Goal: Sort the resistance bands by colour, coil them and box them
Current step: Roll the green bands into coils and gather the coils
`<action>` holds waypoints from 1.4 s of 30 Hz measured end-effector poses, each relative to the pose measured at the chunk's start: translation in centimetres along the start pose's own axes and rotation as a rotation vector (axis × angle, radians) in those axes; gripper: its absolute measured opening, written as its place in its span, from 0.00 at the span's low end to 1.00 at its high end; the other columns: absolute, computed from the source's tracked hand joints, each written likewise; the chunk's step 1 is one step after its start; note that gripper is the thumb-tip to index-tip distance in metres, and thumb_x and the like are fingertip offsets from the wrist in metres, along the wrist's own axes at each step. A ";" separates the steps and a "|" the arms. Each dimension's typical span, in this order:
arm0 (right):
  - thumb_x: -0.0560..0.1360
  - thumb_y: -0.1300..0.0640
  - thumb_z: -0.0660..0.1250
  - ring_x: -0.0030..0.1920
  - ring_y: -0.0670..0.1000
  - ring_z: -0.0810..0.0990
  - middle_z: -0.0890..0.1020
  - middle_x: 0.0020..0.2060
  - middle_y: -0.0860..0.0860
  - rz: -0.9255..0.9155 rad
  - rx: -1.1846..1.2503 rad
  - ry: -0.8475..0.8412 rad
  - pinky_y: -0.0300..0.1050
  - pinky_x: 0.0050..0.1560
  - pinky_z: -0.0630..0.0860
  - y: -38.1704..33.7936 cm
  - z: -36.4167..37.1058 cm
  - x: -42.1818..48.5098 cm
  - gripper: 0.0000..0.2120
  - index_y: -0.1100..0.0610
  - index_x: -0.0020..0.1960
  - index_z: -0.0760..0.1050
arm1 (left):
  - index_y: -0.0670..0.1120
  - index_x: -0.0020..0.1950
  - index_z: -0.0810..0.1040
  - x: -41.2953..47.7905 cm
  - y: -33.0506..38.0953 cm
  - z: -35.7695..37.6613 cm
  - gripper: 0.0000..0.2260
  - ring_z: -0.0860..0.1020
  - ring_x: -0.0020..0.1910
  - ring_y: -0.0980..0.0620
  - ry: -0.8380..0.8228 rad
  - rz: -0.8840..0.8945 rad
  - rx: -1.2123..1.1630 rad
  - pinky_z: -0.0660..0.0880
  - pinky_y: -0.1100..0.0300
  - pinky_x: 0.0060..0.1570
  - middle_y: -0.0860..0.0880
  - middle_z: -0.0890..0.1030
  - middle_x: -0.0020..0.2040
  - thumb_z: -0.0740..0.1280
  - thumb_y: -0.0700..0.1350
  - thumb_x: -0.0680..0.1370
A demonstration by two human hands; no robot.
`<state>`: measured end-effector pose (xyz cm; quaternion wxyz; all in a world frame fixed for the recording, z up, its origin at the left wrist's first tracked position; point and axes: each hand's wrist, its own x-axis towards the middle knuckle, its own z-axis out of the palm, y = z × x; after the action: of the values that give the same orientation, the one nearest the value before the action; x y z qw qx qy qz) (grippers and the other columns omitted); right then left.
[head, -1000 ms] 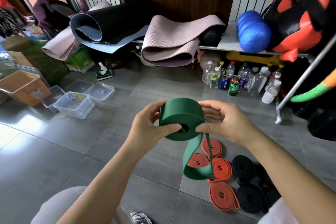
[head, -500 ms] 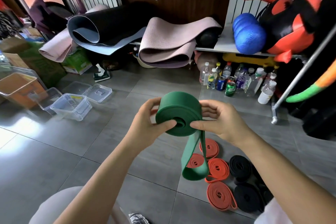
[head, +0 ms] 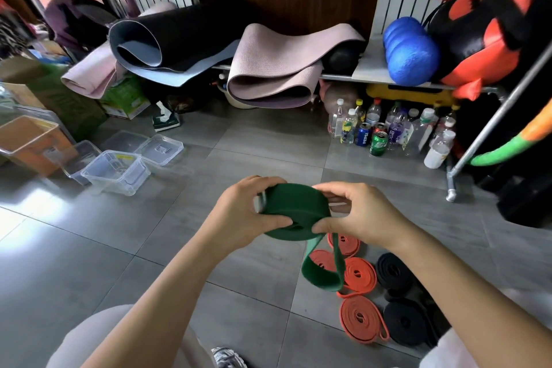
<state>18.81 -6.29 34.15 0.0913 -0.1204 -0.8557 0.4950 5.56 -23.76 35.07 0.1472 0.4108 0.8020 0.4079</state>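
I hold a wide green resistance band point(head: 294, 206), mostly wound into a thick coil, between both hands above the floor. My left hand point(head: 242, 218) grips the coil's left side, and my right hand point(head: 358, 215) pinches its right side. A short loose loop of the band hangs down below the coil. On the floor under my right arm lie several coiled orange bands point(head: 358, 273) and, to their right, coiled black bands point(head: 394, 272). Clear plastic boxes point(head: 116, 172) stand open at the left.
A clear lid point(head: 159, 148) lies behind the boxes, and an orange bin point(head: 28, 140) stands at the far left. Rolled yoga mats point(head: 280, 69), a blue foam roller point(head: 410, 51), bottles and cans point(head: 379, 131) line the back. A metal rack leg point(head: 451, 188) stands at right.
The coil has been turned and tilted flatter between my hands, and the hanging loop has grown shorter. The camera view has shifted slightly.
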 end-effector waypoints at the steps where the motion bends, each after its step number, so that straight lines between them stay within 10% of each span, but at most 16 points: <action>1: 0.61 0.59 0.80 0.51 0.36 0.80 0.83 0.48 0.37 0.009 0.062 0.002 0.30 0.52 0.74 0.1 -0.2 -0.1 0.27 0.41 0.54 0.77 | 0.61 0.52 0.77 0.0 0.0 -0.3 0.22 0.77 0.52 0.58 0.030 -0.004 -0.063 0.72 0.65 0.53 0.58 0.80 0.49 0.78 0.42 0.64; 14: 0.55 0.62 0.75 0.44 0.44 0.83 0.85 0.42 0.45 -0.050 0.462 0.075 0.34 0.44 0.77 0.1 -1.3 0.0 0.24 0.52 0.51 0.77 | 0.51 0.52 0.82 -0.5 0.5 -0.1 0.20 0.81 0.52 0.48 0.010 -0.058 -0.838 0.80 0.48 0.47 0.49 0.83 0.50 0.76 0.40 0.61; 22: 0.55 0.59 0.77 0.42 0.48 0.84 0.86 0.40 0.49 -0.049 0.352 0.019 0.40 0.44 0.80 -0.7 -1.6 -0.2 0.22 0.53 0.49 0.80 | 0.50 0.63 0.73 -0.2 0.5 -1.0 0.31 0.81 0.53 0.50 -0.220 -0.120 -0.627 0.79 0.54 0.43 0.50 0.81 0.56 0.77 0.46 0.61; 26: 0.54 0.56 0.78 0.44 0.51 0.84 0.86 0.42 0.51 -0.049 0.308 0.000 0.48 0.49 0.81 -1.1 -1.8 -0.3 0.23 0.53 0.49 0.81 | 0.48 0.55 0.77 -0.2 0.7 -0.8 0.21 0.81 0.49 0.53 -0.172 -0.068 -0.526 0.78 0.59 0.44 0.52 0.83 0.48 0.76 0.40 0.63; 32: 0.56 0.56 0.80 0.45 0.47 0.84 0.86 0.42 0.48 -0.039 0.205 -0.022 0.46 0.50 0.80 -1.1 -1.4 -0.3 0.21 0.51 0.49 0.81 | 0.58 0.55 0.73 -0.4 1.0 -0.4 0.29 0.77 0.50 0.59 -0.140 -0.022 -0.117 0.77 0.60 0.48 0.61 0.79 0.49 0.79 0.57 0.57; 42: 0.52 0.52 0.77 0.49 0.43 0.82 0.84 0.45 0.46 0.003 0.291 0.012 0.36 0.51 0.77 -0.9 -1.8 -0.4 0.26 0.44 0.50 0.78 | 0.61 0.51 0.76 -0.4 1.6 0.1 0.29 0.81 0.46 0.55 0.063 -0.036 -0.307 0.79 0.59 0.45 0.57 0.82 0.45 0.81 0.37 0.60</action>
<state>19.56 -5.40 35.80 0.1122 -0.1099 -0.7742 0.6132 6.75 -23.50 36.17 0.1906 0.3560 0.7417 0.5356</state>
